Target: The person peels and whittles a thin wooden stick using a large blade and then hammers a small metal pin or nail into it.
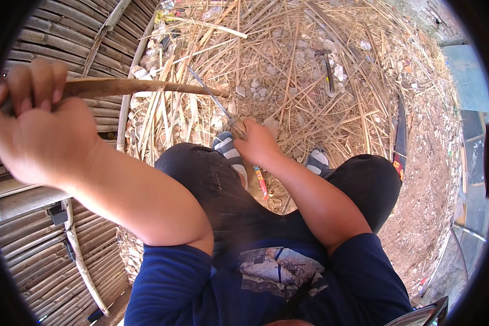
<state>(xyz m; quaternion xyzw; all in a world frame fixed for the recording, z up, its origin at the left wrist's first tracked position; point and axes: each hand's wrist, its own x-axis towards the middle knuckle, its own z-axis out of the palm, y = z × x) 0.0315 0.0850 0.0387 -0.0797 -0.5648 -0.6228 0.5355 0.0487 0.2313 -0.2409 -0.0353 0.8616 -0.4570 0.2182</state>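
My left hand (51, 127) is raised at the far left, its fingers wrapped round one end of a long bamboo strip (125, 86). The strip runs rightward and tapers toward the middle of the view. Low in front of my knees, my right hand (255, 142) grips the brown handle of a knife (217, 103). Its narrow blade points up and to the left, crossing the strip near the strip's far end. Whether blade and strip touch, I cannot tell.
Split bamboo pieces and stones litter the ground ahead. A hammer (329, 73) lies there, and a handsaw (401, 136) is beside my right knee. A red wrapper (262, 185) lies between my feet. Bamboo-slat walling (54, 41) stands at the left.
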